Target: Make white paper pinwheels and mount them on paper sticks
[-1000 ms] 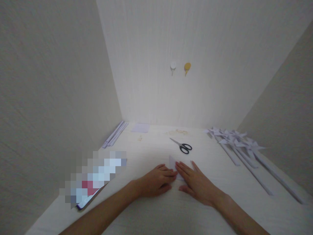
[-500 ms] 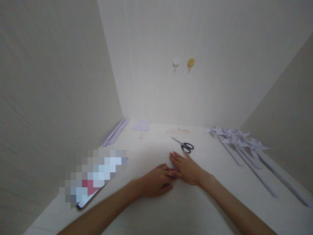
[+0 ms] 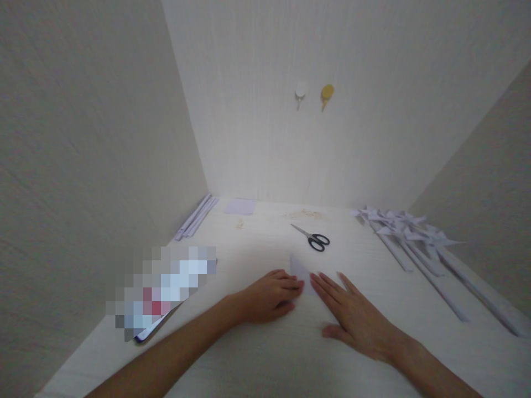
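A small folded piece of white paper (image 3: 301, 268) lies flat on the white table (image 3: 265, 342). My left hand (image 3: 271, 296) rests palm down on the table, its fingertips on the paper's left edge. Flat on the paper's right part lies my right hand (image 3: 352, 315), fingers stretched out and slightly apart. Most of the paper is hidden under the two hands; only its far corner shows between them. Neither hand grips anything.
Black-handled scissors (image 3: 313, 238) lie beyond the paper. Several white paper pinwheels on long sticks (image 3: 415, 237) lie at the right. Paper strips (image 3: 194, 216) and a pale sheet (image 3: 240, 206) sit at the back left. A blurred flat object (image 3: 164, 290) lies left. Two hooks (image 3: 314, 94) are on the wall.
My right hand slid forward over the paper toward the scissors, then drew back toward me and to the right. My left hand stayed in place. The view tilted slightly.
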`<move>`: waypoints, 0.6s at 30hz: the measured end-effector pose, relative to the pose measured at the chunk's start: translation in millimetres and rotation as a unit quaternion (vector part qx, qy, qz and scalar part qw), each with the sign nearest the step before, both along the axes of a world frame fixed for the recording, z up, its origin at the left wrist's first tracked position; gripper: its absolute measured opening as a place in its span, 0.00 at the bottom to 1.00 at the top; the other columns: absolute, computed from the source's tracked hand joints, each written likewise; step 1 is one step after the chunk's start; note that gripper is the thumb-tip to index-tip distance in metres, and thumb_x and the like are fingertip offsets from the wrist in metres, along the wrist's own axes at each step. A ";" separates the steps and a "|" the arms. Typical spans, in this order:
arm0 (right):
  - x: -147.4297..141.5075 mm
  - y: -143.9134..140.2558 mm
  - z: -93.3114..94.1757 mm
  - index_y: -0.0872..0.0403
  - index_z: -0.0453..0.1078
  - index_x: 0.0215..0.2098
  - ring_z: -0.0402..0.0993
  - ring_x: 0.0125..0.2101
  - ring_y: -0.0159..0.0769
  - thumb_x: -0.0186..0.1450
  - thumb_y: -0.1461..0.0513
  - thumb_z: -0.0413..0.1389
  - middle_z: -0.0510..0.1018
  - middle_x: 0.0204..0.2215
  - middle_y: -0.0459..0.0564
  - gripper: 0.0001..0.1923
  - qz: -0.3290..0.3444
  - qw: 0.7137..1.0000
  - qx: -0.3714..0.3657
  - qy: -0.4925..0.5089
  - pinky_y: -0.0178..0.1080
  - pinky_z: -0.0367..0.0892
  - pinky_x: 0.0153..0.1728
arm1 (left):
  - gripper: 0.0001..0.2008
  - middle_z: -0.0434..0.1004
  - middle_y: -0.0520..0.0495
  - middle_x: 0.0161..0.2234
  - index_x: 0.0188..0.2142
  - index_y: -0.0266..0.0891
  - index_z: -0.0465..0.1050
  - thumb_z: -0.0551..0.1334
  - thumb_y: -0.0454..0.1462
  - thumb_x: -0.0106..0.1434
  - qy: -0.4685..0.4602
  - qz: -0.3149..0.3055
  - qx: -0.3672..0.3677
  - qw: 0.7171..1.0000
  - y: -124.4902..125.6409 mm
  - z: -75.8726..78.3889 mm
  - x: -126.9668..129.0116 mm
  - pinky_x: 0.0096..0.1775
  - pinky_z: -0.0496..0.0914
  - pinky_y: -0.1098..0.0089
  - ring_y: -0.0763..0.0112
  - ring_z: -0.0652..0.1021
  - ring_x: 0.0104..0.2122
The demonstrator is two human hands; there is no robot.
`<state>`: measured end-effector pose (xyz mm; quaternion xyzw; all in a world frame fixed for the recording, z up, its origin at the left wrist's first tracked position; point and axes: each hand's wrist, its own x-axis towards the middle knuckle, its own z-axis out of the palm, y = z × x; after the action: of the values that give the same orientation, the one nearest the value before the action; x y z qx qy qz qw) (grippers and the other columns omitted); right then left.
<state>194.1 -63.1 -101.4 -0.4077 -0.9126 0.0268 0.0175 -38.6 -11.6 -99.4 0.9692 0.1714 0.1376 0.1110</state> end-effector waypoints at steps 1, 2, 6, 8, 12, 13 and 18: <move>3.1 -4.6 0.6 0.56 0.32 0.59 0.41 0.57 0.44 0.60 0.47 0.41 0.44 0.58 0.56 0.37 0.001 1.000 0.004 -0.003 0.55 0.41 0.53 | 0.16 0.65 0.45 0.50 0.46 0.34 0.64 0.50 0.36 0.59 0.000 -0.001 -0.001 1.000 0.4 -0.6 0.0 0.51 0.53 0.65 0.66 0.65 0.49; 6.1 -9.2 1.2 0.56 0.32 0.59 0.41 0.57 0.44 0.60 0.48 0.41 0.45 0.58 0.56 0.37 0.003 1.000 0.008 -0.005 0.54 0.42 0.53 | 0.16 0.64 0.45 0.50 0.46 0.34 0.64 0.50 0.36 0.59 -0.001 -0.003 -0.003 1.000 0.8 -1.1 -0.1 0.51 0.53 0.65 0.66 0.65 0.49; 16.5 -27.5 4.3 0.56 0.31 0.59 0.42 0.57 0.44 0.60 0.49 0.41 0.44 0.58 0.54 0.36 0.003 1.000 0.010 -0.017 0.53 0.43 0.53 | 0.16 0.64 0.44 0.51 0.47 0.35 0.63 0.50 0.36 0.59 -0.006 -0.003 -0.012 1.000 1.2 -2.1 -1.0 0.51 0.53 0.65 0.67 0.65 0.49; 20.1 -36.6 4.9 0.55 0.30 0.59 0.42 0.57 0.43 0.61 0.49 0.41 0.43 0.58 0.53 0.36 -0.002 1.000 0.007 -0.025 0.53 0.44 0.53 | 0.16 0.64 0.45 0.51 0.47 0.36 0.63 0.50 0.36 0.59 -0.009 -0.004 -0.015 1.000 0.6 -1.9 -1.6 0.51 0.53 0.65 0.67 0.64 0.50; 21.7 -51.9 2.9 0.55 0.30 0.59 0.42 0.57 0.43 0.61 0.50 0.41 0.43 0.58 0.52 0.35 -0.008 1.000 0.002 -0.025 0.52 0.46 0.53 | 0.16 0.64 0.47 0.50 0.47 0.39 0.62 0.50 0.35 0.59 -0.012 -0.001 -0.022 1.000 -1.4 -0.3 -1.9 0.51 0.52 0.64 0.67 0.64 0.50; 21.3 -54.3 2.1 0.55 0.30 0.59 0.42 0.57 0.43 0.61 0.50 0.41 0.43 0.58 0.52 0.35 -0.010 1.000 0.000 -0.024 0.52 0.46 0.53 | 0.16 0.64 0.48 0.50 0.48 0.39 0.62 0.50 0.35 0.59 -0.011 0.001 -0.024 1.000 -1.9 0.3 -1.8 0.51 0.52 0.64 0.67 0.64 0.50; 19.5 -57.8 -0.2 0.53 0.28 0.59 0.41 0.57 0.42 0.62 0.52 0.41 0.42 0.59 0.50 0.34 -0.027 1.000 -0.011 -0.006 0.52 0.45 0.54 | 0.16 0.64 0.49 0.51 0.48 0.41 0.62 0.49 0.35 0.59 -0.002 0.010 -0.033 0.999 -4.1 3.0 -2.5 0.52 0.50 0.63 0.67 0.63 0.51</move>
<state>213.7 -120.9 -101.6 -0.4327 -0.9009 0.0335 0.0086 -41.1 -15.7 -96.5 0.9629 0.1852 0.1353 0.1422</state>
